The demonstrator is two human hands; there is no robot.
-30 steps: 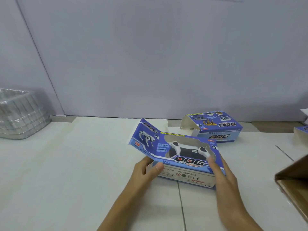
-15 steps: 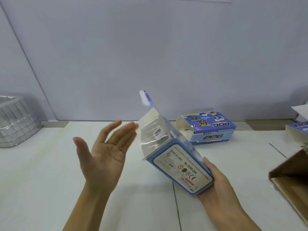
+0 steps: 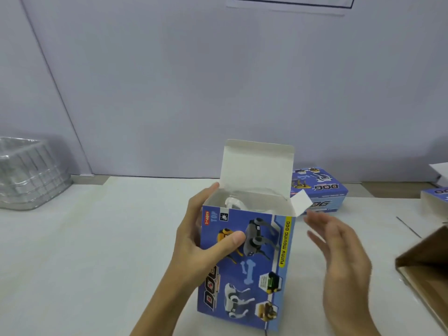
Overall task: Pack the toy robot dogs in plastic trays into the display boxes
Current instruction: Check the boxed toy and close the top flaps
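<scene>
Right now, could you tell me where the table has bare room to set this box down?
The widest bare patch of table lies left of the held box, bordered at the far left by the stack of clear trays. The right side is crowded: a second box, another box's edge and a brown carton.

Both forearms are bare to the frame's lower edge, with no sleeves in view. The left hand (image 3: pixel 194 241) and right hand (image 3: pixel 339 251) are ungloved, with short plain nails.
</scene>
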